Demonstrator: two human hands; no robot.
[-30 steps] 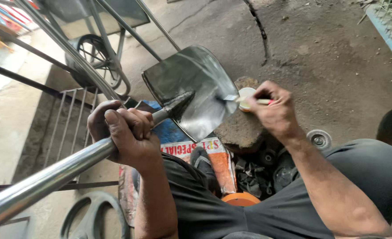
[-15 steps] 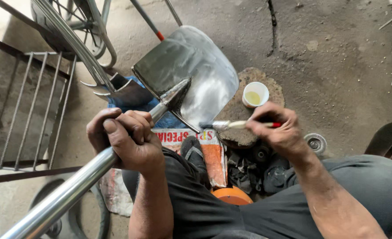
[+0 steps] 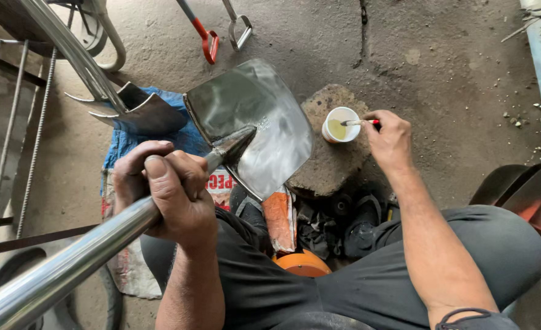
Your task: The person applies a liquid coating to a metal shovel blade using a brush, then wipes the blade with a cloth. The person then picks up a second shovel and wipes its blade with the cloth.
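Polished steel fills the middle of the view: a shiny, broad, square-edged metal shovel blade (image 3: 255, 125) lies tilted over the concrete floor (image 3: 441, 55), its socket running back into a long bright steel tube handle (image 3: 81, 260) that slants toward the lower left corner. The left hand (image 3: 166, 189) is wrapped tightly around this handle just behind the socket, fingers curled over and thumb on top. The right hand (image 3: 390, 137) pinches a thin red-handled brush (image 3: 361, 123) between thumb and fingertips, and the brush tip sits at the rim of a small white cup of yellowish liquid (image 3: 340, 125). That cup stands on a rough, flat grey stone (image 3: 334, 165), just beside the right edge of the shovel blade. Behind the blade, a second shovel head of dull grey metal (image 3: 133, 113) rests on a crumpled blue cloth (image 3: 127, 143), with its own steel tube rising to the upper left. A printed white sack (image 3: 127, 269) lies under the left forearm. The person's legs in dark grey trousers (image 3: 490, 250) frame the bottom, with an orange round object (image 3: 301, 264) between them. A red-gripped tool handle (image 3: 206, 43) lies on the floor at the top.
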